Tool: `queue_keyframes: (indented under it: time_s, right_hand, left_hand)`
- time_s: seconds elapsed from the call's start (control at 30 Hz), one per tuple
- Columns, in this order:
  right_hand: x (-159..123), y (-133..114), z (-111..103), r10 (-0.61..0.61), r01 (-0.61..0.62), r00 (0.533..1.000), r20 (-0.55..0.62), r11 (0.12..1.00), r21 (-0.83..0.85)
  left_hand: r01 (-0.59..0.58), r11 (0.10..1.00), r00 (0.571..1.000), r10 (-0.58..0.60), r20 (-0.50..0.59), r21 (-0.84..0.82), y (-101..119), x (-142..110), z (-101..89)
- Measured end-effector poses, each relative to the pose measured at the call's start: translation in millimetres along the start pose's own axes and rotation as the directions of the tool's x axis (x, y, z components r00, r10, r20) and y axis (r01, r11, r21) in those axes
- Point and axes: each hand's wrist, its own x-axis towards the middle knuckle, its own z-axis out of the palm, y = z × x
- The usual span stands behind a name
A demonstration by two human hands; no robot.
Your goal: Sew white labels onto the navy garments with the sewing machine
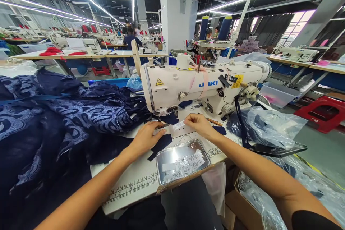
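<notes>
My right hand (198, 124) pinches the end of a small white printed label (178, 125) just right of the needle area. My left hand (147, 137) lies by the presser foot with thumb and forefinger apart, resting near a navy fabric piece (162, 145); its other fingertips are partly hidden. Both hands are under the head of a white sewing machine (172, 82). In front of them, a shallow metal tin (165, 154) holds several white labels (185, 165) with dark lettering.
Navy patterned fabric (88, 115) is heaped on the left. A brown stick-like tool (215, 121) lies behind my right wrist. Plastic-wrapped goods (269, 125) sit on a black tray (280, 149) at right. A ruler strip (132, 188) runs along the table's front edge.
</notes>
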Motion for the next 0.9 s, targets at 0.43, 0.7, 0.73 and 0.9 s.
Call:
queue_keyframes:
  time_s: [0.43, 0.7, 0.73, 0.9]
  right_hand:
    - [-4.2, 5.8, -10.7, 0.006, -0.005, 0.999, 0.046, 1.000, -0.011]
    - [-9.7, -25.0, 49.9, -0.130, 0.098, 0.950, 0.282, 0.987, 0.125]
    - [-7.0, -26.0, 55.7, -0.148, 0.128, 0.953, 0.264, 0.988, 0.090]
    - [5.4, -24.3, 66.5, -0.135, 0.147, 0.964, 0.229, 0.988, -0.038]
  left_hand:
    - [0.311, 0.786, 0.950, -0.283, 0.136, -0.535, -4.2, -6.6, 2.0]
    - [0.376, 0.595, 0.914, -0.363, 0.179, -0.710, 2.3, -15.4, -16.1]
    - [0.365, 0.603, 0.917, -0.363, 0.164, -0.709, 2.3, -16.4, -17.8]
    - [0.357, 0.594, 0.926, -0.326, 0.191, -0.720, -5.6, -20.8, -25.2]
